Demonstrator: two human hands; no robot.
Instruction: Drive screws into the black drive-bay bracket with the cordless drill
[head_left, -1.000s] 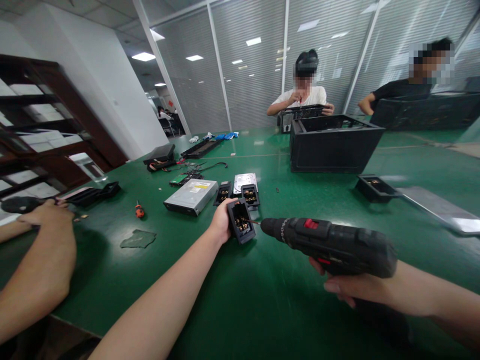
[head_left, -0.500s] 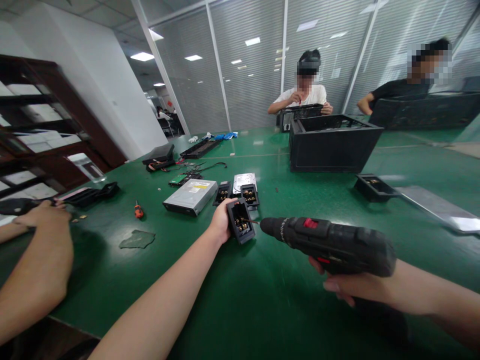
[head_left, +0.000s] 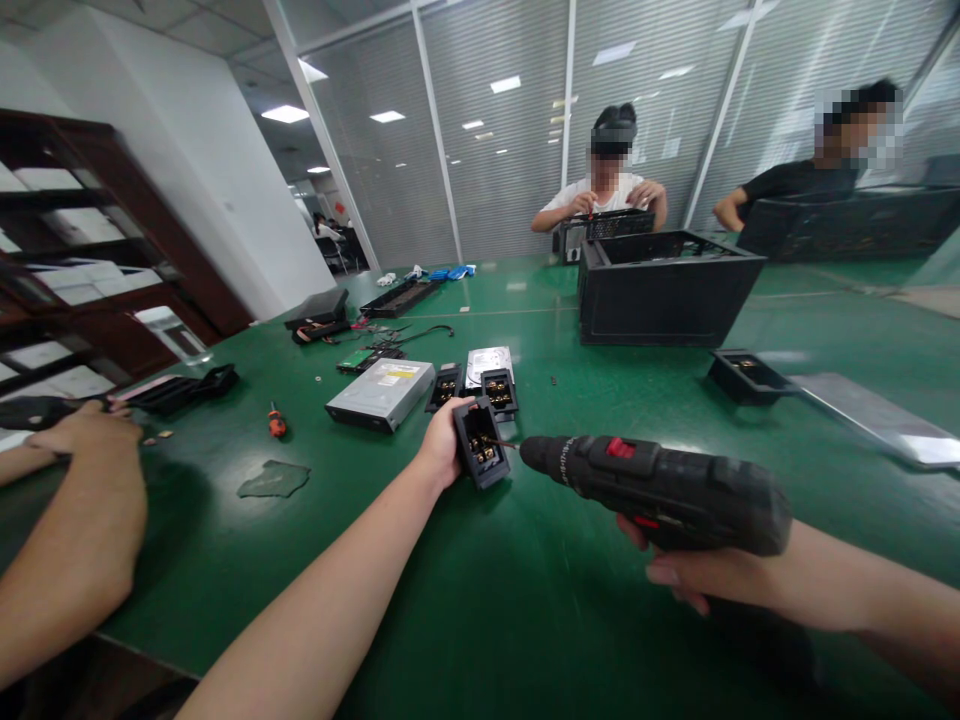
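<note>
My left hand (head_left: pixel 441 446) is closed round the left side of a black plastic box (head_left: pixel 491 470) with brass terminals inside; its open face is tilted toward me and to the right. My right hand (head_left: pixel 697 575) grips a black cordless drill (head_left: pixel 667 490) with red switches. The drill's long thin bit reaches left into the open box, among the brass parts; whether its tip touches a screw I cannot tell. Just behind stand two similar black boxes, one on the left (head_left: pixel 445 388) and one on the right (head_left: pixel 498 388), beside a silver hard drive (head_left: pixel 487 362).
A silver optical drive (head_left: pixel 384 392), an orange screwdriver (head_left: pixel 277 421) and a dark flat scrap (head_left: pixel 274 479) lie left on the green table (head_left: pixel 480 620). A computer case (head_left: pixel 667 290) stands ahead; another black box (head_left: pixel 750 376) sits right. A neighbour's hand (head_left: pixel 86 432) works at far left; two people sit opposite.
My hands, the drill and the box look almost unmoved. Across the table, the person in white has shifted their hands over a case, one of them rising.
</note>
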